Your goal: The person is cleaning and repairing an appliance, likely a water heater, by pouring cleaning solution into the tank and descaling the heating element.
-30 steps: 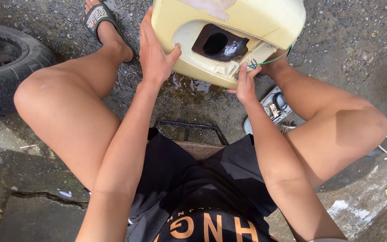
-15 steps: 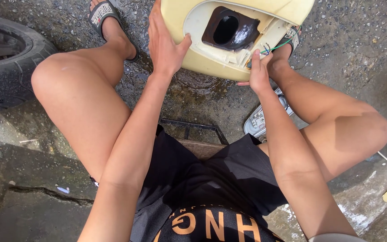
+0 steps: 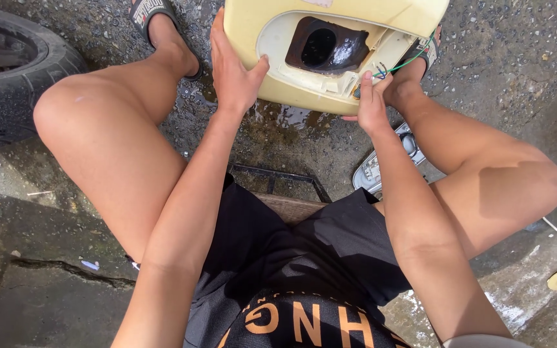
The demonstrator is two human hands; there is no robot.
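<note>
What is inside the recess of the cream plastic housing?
The cream plastic housing holds a dark cavity with a round opening; green wires run from the rim. Deeper inside is hidden.

The panel (image 3: 330,58) stands on the ground (image 3: 504,71) between the person's feet, left hand (image 3: 233,74) on its left edge, right hand (image 3: 372,106) at its lower right; a tyre (image 3: 14,77) lies far left

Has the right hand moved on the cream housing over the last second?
Cannot tell: the head camera shifted. The right hand sits at the cream housing lower right edge by the green wire, as before; the left hand grips its left side.
</note>
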